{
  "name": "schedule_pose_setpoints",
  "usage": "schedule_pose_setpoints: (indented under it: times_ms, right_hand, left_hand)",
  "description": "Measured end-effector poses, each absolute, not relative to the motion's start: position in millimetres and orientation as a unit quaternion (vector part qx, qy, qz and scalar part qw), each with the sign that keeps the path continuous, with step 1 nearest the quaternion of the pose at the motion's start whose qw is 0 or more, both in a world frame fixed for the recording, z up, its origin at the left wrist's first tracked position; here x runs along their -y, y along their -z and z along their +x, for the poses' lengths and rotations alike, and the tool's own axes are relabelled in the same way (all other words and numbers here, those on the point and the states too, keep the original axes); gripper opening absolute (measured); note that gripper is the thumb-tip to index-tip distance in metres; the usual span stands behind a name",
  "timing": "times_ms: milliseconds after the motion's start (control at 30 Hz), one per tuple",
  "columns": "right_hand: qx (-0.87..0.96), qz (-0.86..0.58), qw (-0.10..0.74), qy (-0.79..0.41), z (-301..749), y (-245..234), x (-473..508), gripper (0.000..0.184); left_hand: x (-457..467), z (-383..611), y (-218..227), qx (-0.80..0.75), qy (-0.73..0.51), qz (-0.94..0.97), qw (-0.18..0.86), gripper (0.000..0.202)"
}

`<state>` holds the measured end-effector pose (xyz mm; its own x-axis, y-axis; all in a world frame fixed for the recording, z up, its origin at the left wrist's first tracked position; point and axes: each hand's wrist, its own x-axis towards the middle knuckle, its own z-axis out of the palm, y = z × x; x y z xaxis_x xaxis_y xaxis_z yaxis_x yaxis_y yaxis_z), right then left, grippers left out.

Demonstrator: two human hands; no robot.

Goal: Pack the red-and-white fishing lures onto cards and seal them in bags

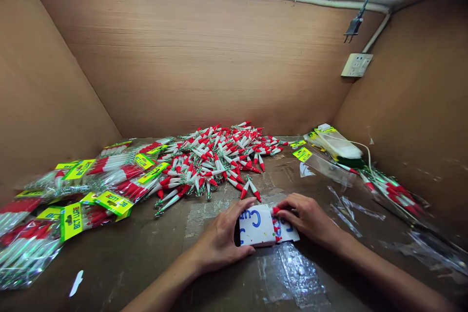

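A small white box with blue lettering [256,226] lies on the worktop in front of me. My left hand [223,239] is wrapped round its left side, thumb at the near edge and fingers at the far edge. Red tips of squid-jig lures [277,230] stick out of the box's right end, over a white flap. At that end my right hand [305,214] pinches one red lure tip [275,209] between thumb and fingers; the rest of that lure is hidden. Just beyond the box, two loose red-and-white lures [252,189] lie beside a large pile of lures [219,156].
Filled lure packs [113,202] with yellow labels cover the left. At the right are empty plastic bags [343,144], one labelled bag [325,165], more lures [397,195], a cable and plastic scraps [347,209]. A plug [354,27] hangs near a wall socket [357,65].
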<state>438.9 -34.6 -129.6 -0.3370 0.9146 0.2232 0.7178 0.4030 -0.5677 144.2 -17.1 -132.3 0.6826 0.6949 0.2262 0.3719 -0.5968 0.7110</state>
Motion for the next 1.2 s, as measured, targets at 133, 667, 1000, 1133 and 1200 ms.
schedule_pose_setpoints:
  times_ms: [133, 667, 1000, 1133, 1200]
  right_hand:
    - [0.849, -0.450, 0.239, -0.142, 422, 132, 23, 0.019]
    - [0.688, -0.607, 0.286, -0.276, 380, 132, -54, 0.022]
    - [0.506, -0.441, 0.391, -0.630, 425, 120, -34, 0.043]
    - [0.565, -0.458, 0.379, -0.572, 449, 115, -5, 0.038]
    - [0.630, -0.494, 0.358, -0.481, 461, 110, 9, 0.032]
  left_hand:
    - [18, 143, 133, -0.305, -0.257, 0.858, 0.323, 0.099]
    - [17, 139, 132, -0.311, -0.238, 0.855, 0.339, 0.098]
    - [15, 137, 138, -0.296, -0.250, 0.856, 0.343, 0.102]
    - [15, 137, 137, -0.309, -0.248, 0.853, 0.340, 0.103]
    - [15, 139, 136, -0.315, -0.256, 0.849, 0.340, 0.104]
